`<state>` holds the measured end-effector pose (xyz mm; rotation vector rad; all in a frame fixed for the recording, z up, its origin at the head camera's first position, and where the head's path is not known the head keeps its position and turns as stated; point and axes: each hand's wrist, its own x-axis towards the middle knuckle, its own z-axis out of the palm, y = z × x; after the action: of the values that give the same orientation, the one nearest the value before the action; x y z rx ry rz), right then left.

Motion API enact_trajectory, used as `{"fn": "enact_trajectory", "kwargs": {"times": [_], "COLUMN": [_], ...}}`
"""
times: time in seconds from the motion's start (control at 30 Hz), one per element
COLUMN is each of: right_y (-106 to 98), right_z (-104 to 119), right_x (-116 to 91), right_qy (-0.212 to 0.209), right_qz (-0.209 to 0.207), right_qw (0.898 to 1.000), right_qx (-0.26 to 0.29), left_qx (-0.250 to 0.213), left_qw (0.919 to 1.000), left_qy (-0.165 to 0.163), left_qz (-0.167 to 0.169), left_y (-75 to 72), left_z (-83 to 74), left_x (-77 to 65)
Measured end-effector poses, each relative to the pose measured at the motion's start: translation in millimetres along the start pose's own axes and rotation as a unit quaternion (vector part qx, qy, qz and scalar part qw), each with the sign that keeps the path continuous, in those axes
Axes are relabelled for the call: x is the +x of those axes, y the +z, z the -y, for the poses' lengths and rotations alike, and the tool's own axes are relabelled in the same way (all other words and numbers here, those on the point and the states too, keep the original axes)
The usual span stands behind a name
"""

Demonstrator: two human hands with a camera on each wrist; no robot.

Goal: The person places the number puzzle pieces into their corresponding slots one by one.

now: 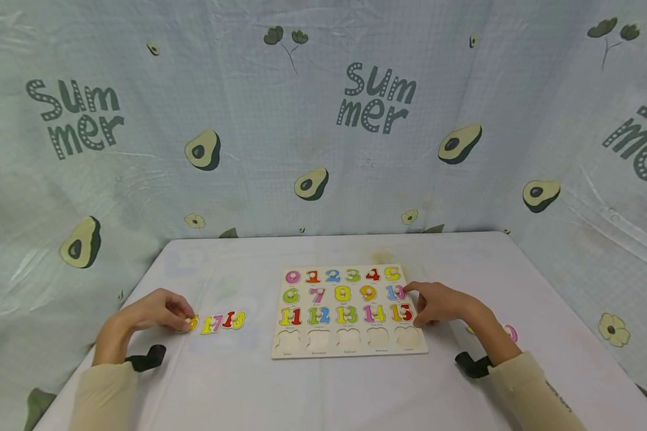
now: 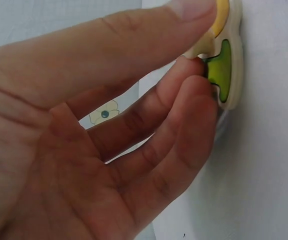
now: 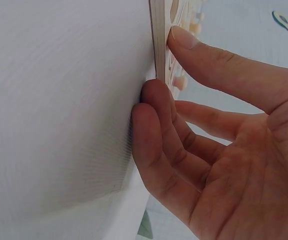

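Note:
In the head view my left hand (image 1: 159,310), at the table's left, pinches the knob of a number puzzle piece (image 1: 193,323) with an orange 6. The left wrist view shows my thumb and fingers on its pale knob (image 2: 203,46), with a green part below; the piece is on edge to this camera. Beside it lie the 17 piece (image 1: 212,324) and the 18 piece (image 1: 234,320). My right hand (image 1: 437,302) rests at the right edge of the wooden number board (image 1: 350,353). In the right wrist view the thumb touches the board's face (image 3: 170,60), other fingers bent beside its edge.
Filled rows of the board carry knobbed numbers 0 to 15; its bottom row has several bare recesses (image 1: 318,340). A pink and yellow piece (image 1: 511,333) lies partly behind the right forearm. A printed sheet (image 1: 323,120) hangs behind the white table (image 1: 248,389).

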<state>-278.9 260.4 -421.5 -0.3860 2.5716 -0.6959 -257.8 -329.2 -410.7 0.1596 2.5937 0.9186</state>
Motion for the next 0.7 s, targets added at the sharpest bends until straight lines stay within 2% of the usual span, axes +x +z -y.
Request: {"fn": "enact_trajectory", "kwargs": {"times": [0.43, 0.7], "right_y": [3.2, 2.6], "right_z": [-3.1, -2.5], "right_x": [-0.2, 1.0], "right_qy": [0.003, 0.004], "right_qz": [-0.007, -0.008], "right_qw": [1.0, 1.0], "right_qx": [0.005, 0.004], "left_qx": [0.011, 0.021], "left_qw": [0.9989, 0.9984], "left_qy": [-0.04, -0.044], "left_qz": [-0.023, -0.028], "left_y": [4.0, 2.4], "left_z": [-0.5, -2.8], "left_x": [3.3, 1.8]}}
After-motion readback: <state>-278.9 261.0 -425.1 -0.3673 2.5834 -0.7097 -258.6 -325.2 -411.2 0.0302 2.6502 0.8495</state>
